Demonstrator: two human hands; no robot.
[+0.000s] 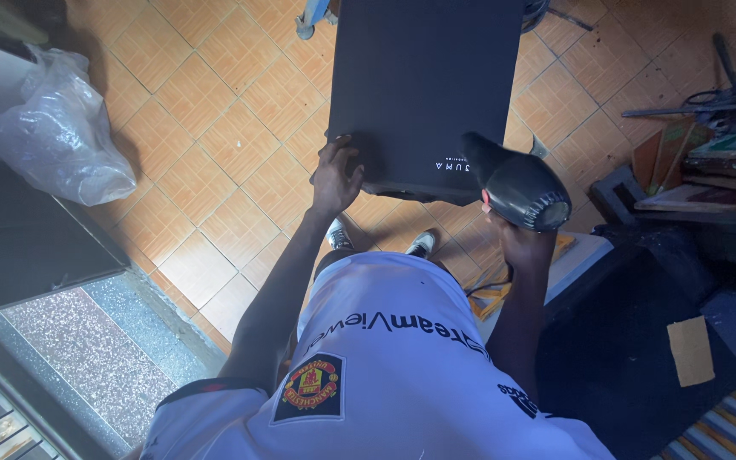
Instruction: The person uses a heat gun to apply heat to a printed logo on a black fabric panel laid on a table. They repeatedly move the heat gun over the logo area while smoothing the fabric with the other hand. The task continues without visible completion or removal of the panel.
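A black flat board covered in dark fabric (pixel 423 85) stands in front of me over the tiled floor. My left hand (pixel 336 175) grips its near left corner, fingers curled over the edge. My right hand (pixel 517 238) holds a black hair dryer (pixel 517 183) by its handle; the dryer's round grille end faces me and its nozzle points at the board's near right corner. My white shirt fills the bottom of the view.
A clear plastic bag (pixel 57 128) lies at the left beside a dark cabinet (pixel 19 247). Wooden frames and boards (pixel 709 170) are stacked at the right. A black cloth with a tan patch (pixel 692 349) lies at the lower right. My shoes (pixel 422 244) stand under the board.
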